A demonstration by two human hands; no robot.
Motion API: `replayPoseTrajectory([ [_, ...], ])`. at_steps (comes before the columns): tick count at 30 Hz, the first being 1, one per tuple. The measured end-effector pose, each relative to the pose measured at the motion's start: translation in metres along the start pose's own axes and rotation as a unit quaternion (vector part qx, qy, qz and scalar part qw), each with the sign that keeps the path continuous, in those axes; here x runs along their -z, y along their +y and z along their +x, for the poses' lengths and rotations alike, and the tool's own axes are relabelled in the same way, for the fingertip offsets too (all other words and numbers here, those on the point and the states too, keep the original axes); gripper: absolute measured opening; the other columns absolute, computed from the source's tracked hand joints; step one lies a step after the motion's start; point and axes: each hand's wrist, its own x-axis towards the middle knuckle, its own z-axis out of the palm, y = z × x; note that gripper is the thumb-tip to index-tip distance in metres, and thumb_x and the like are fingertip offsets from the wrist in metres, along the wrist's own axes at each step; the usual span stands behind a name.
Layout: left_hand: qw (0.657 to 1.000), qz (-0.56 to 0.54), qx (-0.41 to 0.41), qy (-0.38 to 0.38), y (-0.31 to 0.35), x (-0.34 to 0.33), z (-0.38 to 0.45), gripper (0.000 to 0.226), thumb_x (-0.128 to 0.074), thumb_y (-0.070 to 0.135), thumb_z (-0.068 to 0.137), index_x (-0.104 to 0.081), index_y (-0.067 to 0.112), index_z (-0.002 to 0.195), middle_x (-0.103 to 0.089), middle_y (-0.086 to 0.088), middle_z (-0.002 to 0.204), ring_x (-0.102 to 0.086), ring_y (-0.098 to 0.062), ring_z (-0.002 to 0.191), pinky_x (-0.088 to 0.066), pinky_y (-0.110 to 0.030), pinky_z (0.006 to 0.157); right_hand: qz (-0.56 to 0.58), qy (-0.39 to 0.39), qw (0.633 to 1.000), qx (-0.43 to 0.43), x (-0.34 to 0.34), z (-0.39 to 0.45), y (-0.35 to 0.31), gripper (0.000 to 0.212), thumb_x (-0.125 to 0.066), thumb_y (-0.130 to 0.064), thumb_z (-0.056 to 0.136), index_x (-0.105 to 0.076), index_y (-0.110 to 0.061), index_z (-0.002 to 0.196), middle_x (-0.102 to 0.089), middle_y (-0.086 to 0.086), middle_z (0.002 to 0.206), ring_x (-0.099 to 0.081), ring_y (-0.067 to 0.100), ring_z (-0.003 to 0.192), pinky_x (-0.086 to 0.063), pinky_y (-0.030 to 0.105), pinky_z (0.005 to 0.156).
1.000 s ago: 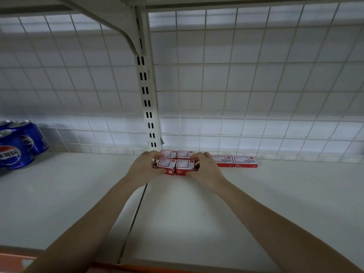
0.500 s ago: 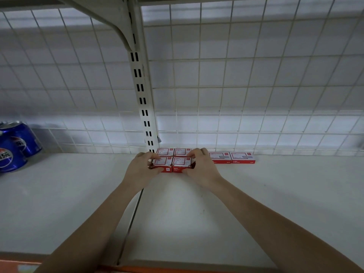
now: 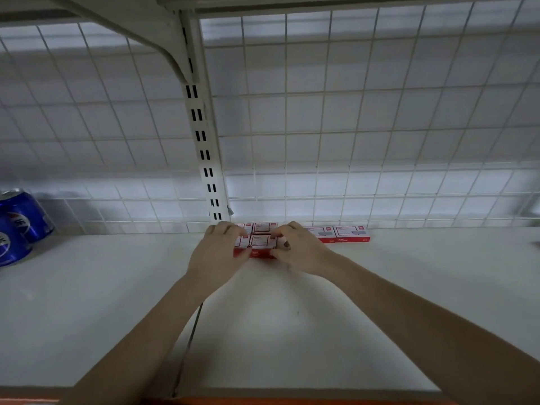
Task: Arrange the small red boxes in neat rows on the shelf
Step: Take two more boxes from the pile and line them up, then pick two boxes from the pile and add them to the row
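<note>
At the far edge of the shelf [image 3: 380,287], left hand [image 3: 216,255] and right hand [image 3: 301,252] pinch the front red boxes [image 3: 258,245] between curled fingers (one from each side). Two more boxes [image 3: 336,234] lie just right; blue cans [image 3: 17,226] stand far left.

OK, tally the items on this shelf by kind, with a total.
Small red boxes: 6, with 2 held in front, 2 behind them and 2 off to the right.
Blue soda cans: 2 visible.
Total: 8.

blue cans [image 3: 20,226] at left carry Pepsi globe logo plus Chinese character 乐, red boxes' [image 3: 350,233] label print too blurred to read
</note>
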Motion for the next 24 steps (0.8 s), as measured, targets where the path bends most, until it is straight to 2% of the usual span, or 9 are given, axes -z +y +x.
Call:
replayPoseTrajectory([
  [3,0.992,0.082,-0.092,-0.023,0.032,-0.003,0.01,0.043,-0.051,0.039,0.089,-0.05,0.019,0.128,-0.047,0.0,0.131,-0.04,-0.02,0.122,-0.037,-0.032,0.1,-0.147,-0.03,0.987,0.05,0.026,-0.013,0.014,0.042,-0.046,-0.025,0.095,-0.046,-0.006,0.132,-0.044,0.01,0.134,-0.04,0.025,0.123,-0.029,0.027,0.1],
  [7,0.97,0.139,-0.19,-0.067,0.092,-0.017,0.031,0.048,-0.042,0.045,0.092,-0.043,0.02,0.133,-0.043,0.0,0.135,-0.035,-0.021,0.126,-0.031,-0.034,0.103,-0.276,-0.034,0.96,0.016,0.058,-0.041,0.056,0.047,-0.046,-0.035,0.094,-0.041,-0.012,0.135,-0.044,0.008,0.135,-0.037,0.024,0.125,-0.034,0.036,0.105],
  [10,0.952,0.153,-0.253,-0.081,0.144,-0.035,0.044,0.049,-0.04,0.047,0.093,-0.043,0.019,0.133,-0.043,0.0,0.135,-0.036,-0.022,0.125,-0.031,-0.035,0.102,-0.335,-0.037,0.941,-0.029,0.09,-0.077,0.091,0.048,-0.044,-0.035,0.095,-0.039,-0.013,0.137,-0.041,0.008,0.14,-0.032,0.023,0.132,-0.03,0.034,0.107],
  [17,0.923,0.081,-0.355,-0.122,0.287,-0.076,0.046,0.049,-0.039,0.048,0.093,-0.041,0.021,0.134,-0.043,0.0,0.137,-0.036,-0.022,0.126,-0.03,-0.036,0.102,-0.338,-0.015,0.92,-0.2,0.164,-0.189,0.167,0.048,-0.046,-0.035,0.094,-0.037,-0.021,0.14,-0.037,0.003,0.145,-0.027,0.02,0.137,-0.028,0.037,0.111],
  [21,0.913,0.045,-0.382,-0.134,0.372,-0.089,0.033,0.05,-0.04,0.049,0.092,-0.043,0.021,0.134,-0.045,-0.001,0.136,-0.037,-0.023,0.126,-0.031,-0.036,0.102,-0.326,0.018,0.904,-0.275,0.203,-0.254,0.202,0.048,-0.048,-0.033,0.094,-0.039,-0.02,0.138,-0.038,0.004,0.145,-0.031,0.023,0.135,-0.032,0.04,0.108],
  [24,0.907,0.04,-0.399,-0.129,0.435,-0.095,0.023,0.05,-0.04,0.051,0.091,-0.046,0.02,0.13,-0.047,-0.004,0.132,-0.039,-0.026,0.123,-0.034,-0.039,0.099,-0.313,0.057,0.899,-0.3,0.231,-0.301,0.228,0.044,-0.05,-0.031,0.092,-0.047,-0.016,0.133,-0.044,0.005,0.139,-0.041,0.025,0.129,-0.042,0.041,0.1],
])
